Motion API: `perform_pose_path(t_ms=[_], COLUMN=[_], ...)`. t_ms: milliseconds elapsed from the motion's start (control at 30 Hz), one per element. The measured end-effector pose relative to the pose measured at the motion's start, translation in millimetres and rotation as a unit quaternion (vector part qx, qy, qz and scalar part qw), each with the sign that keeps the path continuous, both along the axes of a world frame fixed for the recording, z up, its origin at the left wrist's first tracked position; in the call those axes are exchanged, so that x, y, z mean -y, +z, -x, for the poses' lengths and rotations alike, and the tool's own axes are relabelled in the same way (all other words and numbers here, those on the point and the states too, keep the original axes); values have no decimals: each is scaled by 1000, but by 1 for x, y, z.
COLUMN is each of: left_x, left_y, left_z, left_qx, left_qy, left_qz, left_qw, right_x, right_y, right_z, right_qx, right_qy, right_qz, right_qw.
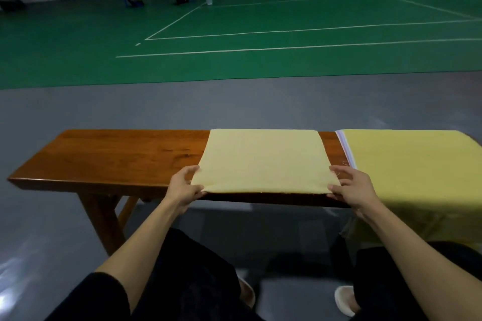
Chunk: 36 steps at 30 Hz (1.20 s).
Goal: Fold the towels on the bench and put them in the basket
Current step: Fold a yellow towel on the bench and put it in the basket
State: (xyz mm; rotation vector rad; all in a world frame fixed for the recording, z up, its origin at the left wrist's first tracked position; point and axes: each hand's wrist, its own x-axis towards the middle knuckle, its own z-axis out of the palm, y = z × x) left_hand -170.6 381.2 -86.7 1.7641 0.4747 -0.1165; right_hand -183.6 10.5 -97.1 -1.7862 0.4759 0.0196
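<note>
A pale yellow towel (263,160) is spread flat across the wooden bench (125,156), and its two near corners are pinched at the bench's front edge. The left hand (182,187) is closed on the left near corner, thumb on top and fingers tucked under the hem; the right hand (352,187) is closed on the right near corner in the same way. Between the two grips the near edge is kept taut and straight, probably so that it can be carried over to the far edge for an even fold. Just beyond the right-hand grip, apart from the held towel by a strip of bare wood, a stack of unfolded towels (407,164) lies draped over the bench's end. No basket is in view, so the drop-off place cannot be told
</note>
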Motion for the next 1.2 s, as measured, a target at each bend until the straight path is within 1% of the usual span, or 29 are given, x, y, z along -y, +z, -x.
perform_pose_path(t_ms=[67, 133, 167, 200, 267, 333, 367, 433, 467, 533, 567, 600, 667, 767, 867, 967, 1067, 1200], left_x=[-6, -12, -15, -16, -19, -23, -26, -30, -31, -31, -30, -27, -18, -6, 0, 1, 1, 2], left_y=[2, 5, 6, 7, 10, 13, 15, 23, 28, 32, 31, 29, 21, 12, 7, 3, -2, -5], left_z=[6, 11, 12, 12, 12, 5, -1, -17, -27, -50, -62, -73, -96, -128, -158, -179, -190, -193], left_qx=[-39, -76, -91, -108, -142, -165, -169, -165, -148, -89, -62, -37, -1, 36, 68, 67, 66, 85], left_qy=[-78, -157, -181, -202, -255, -303, -316, -332, -335, -314, -291, -266, -236, -212, -162, -130, -113, -107], left_qz=[-3, -26, -41, -60, -135, -216, -237, -274, -314, -396, -411, -408, -390, -395, -403, -429, -430, -430], left_qw=[996, 984, 978, 972, 947, 913, 903, 887, 876, 858, 862, 872, 890, 893, 898, 892, 893, 892], right_x=[3, 9, 11, 12, 12, 16, 20, 29, 31, 28, 24, 19, 12, 5, 2, 4, 6, 6], right_y=[4, 6, 7, 7, 5, 2, 2, 7, 10, 18, 20, 21, 17, 9, 6, 2, -4, -8], right_z=[7, 12, 13, 14, 17, 14, 9, -6, -15, -32, -42, -54, -78, -114, -146, -169, -180, -180], right_qx=[-22, -57, -76, -100, -150, -172, -172, -145, -124, -78, -52, -28, 8, 21, 35, 9, -13, 19], right_qy=[48, 116, 151, 180, 224, 263, 285, 304, 286, 214, 175, 142, 112, 90, 52, 37, 23, -3], right_qz=[18, 98, 134, 145, 132, 154, 194, 317, 358, 379, 379, 378, 379, 361, 346, 353, 360, 343], right_qw=[998, 987, 976, 968, 954, 937, 923, 887, 880, 897, 907, 914, 919, 928, 936, 935, 933, 939])
